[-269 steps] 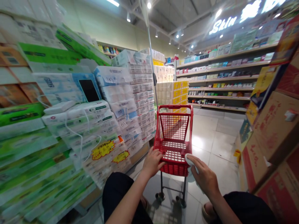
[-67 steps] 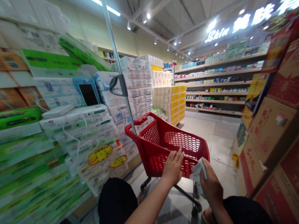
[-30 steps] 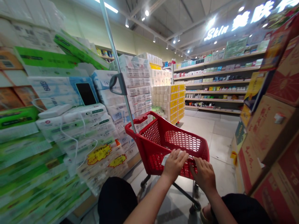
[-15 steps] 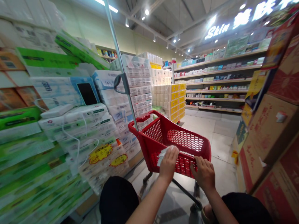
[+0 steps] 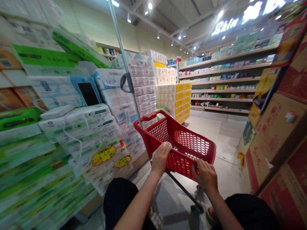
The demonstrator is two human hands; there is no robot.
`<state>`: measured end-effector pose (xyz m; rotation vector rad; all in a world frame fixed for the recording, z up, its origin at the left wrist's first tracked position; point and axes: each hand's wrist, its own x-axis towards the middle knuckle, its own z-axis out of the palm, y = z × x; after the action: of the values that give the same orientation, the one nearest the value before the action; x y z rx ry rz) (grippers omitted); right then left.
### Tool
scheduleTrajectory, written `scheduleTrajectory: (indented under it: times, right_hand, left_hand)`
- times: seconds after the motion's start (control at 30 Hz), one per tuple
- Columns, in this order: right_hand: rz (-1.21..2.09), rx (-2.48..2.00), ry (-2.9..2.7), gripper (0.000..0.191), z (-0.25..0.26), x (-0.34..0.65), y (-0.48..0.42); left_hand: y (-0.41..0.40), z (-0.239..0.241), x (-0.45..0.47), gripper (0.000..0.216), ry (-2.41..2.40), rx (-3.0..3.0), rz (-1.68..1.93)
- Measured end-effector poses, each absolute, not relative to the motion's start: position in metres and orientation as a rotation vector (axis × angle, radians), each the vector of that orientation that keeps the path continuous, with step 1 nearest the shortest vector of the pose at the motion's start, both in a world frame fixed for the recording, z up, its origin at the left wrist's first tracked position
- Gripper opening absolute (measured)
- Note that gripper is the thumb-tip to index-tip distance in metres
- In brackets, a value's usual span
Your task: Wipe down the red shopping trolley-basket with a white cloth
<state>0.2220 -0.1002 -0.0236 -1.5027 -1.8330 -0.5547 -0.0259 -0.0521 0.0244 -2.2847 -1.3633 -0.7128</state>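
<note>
In front of my knees stands a red plastic shopping cart (image 5: 165, 127) with lattice sides and a tall metal pole (image 5: 121, 44) at its handle end. My left hand (image 5: 161, 157) presses a white wipe (image 5: 169, 145) against the top rim of the near side; most of the wipe is hidden under the fingers. Farther right along the same rim, my right hand (image 5: 205, 174) is closed over the edge, fingers on top and thumb on the near side. The basket's visible interior shows only lattice.
Packs of tissue paper (image 5: 96, 118) are stacked high on the left, with a phone (image 5: 89, 94) and white cables on them. Cardboard boxes (image 5: 280, 127) rise on the right. Beyond the cart are yellow-and-white packs (image 5: 182, 102) and shelves of goods (image 5: 220, 80).
My left hand has slid left along the rim with the wipe, toward the cart's handle end. My right hand keeps its hold, and the cart has shifted slightly.
</note>
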Motion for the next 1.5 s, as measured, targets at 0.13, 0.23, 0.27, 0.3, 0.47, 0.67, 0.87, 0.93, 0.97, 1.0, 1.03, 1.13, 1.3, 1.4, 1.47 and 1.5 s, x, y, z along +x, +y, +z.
scheduleTrajectory:
  times: [0.13, 0.23, 0.27, 0.3, 0.47, 0.67, 0.87, 0.93, 0.97, 1.0, 1.03, 1.13, 1.3, 1.4, 1.47, 1.5]
  right_hand:
    - [-0.53, -1.57, -1.936, 0.023, -0.002, 0.218, -0.097]
    - [-0.475, -1.585, -2.061, 0.02, 0.017, 0.21, -0.087]
    - [-0.419, -1.618, -2.091, 0.017, 0.022, 0.207, -0.083]
    - [-0.348, -1.667, -2.111, 0.015, 0.025, 0.205, -0.079]
    - [-0.217, -1.81, -2.101, 0.021, 0.016, 0.206, -0.068]
    - [-0.451, -1.689, -2.051, 0.033, 0.0, 0.215, -0.068]
    - [-0.57, -1.607, -2.031, 0.036, -0.003, 0.212, -0.065]
    - [-0.586, -1.603, -2.022, 0.036, -0.004, 0.212, -0.065]
    - [-0.592, -1.6, -2.016, 0.036, -0.004, 0.213, -0.064]
    - [-0.597, -1.593, -2.012, 0.036, -0.005, 0.214, -0.064]
    - [-0.601, -1.582, -2.01, 0.037, -0.005, 0.215, -0.064]
    - [-0.616, -1.547, -2.007, 0.04, -0.007, 0.222, -0.064]
    - [-0.657, -1.52, -1.994, 0.042, -0.009, 0.229, -0.065]
    - [-0.677, -1.516, -1.99, 0.041, -0.01, 0.228, -0.064]
    - [-0.678, -1.519, -1.991, 0.04, -0.01, 0.225, -0.063]
    - [-0.676, -1.523, -1.991, 0.04, -0.01, 0.224, -0.063]
  left_hand:
    - [-0.065, 0.009, 0.011, 0.056, -1.316, -2.294, -0.708]
    - [-0.075, -0.003, 0.042, 0.055, -1.22, -2.31, -0.7]
    - [-0.077, -0.005, 0.048, 0.054, -1.19, -2.308, -0.705]
    - [-0.078, -0.005, 0.052, 0.053, -1.157, -2.31, -0.708]
    - [-0.073, 0.004, 0.037, 0.052, -1.005, -2.345, -0.649]
    - [-0.053, 0.026, -0.021, 0.057, -1.176, -2.271, -0.637]
    - [-0.043, 0.027, -0.028, 0.055, -1.406, -2.177, -0.705]
    - [-0.048, 0.02, -0.011, 0.054, -1.422, -2.18, -0.71]
    - [-0.051, 0.017, -0.002, 0.054, -1.407, -2.195, -0.706]
    - [-0.055, 0.014, 0.007, 0.053, -1.381, -2.214, -0.699]
    - [-0.058, 0.012, 0.013, 0.053, -1.348, -2.235, -0.688]
    - [-0.065, 0.014, 0.017, 0.054, -1.254, -2.295, -0.618]
    - [-0.058, 0.036, -0.027, 0.059, -1.351, -2.226, -0.517]
    - [-0.05, 0.044, -0.049, 0.061, -1.518, -2.094, -0.549]
    - [-0.049, 0.041, -0.047, 0.062, -1.576, -2.061, -0.587]
    - [-0.05, 0.037, -0.041, 0.063, -1.586, -2.063, -0.611]
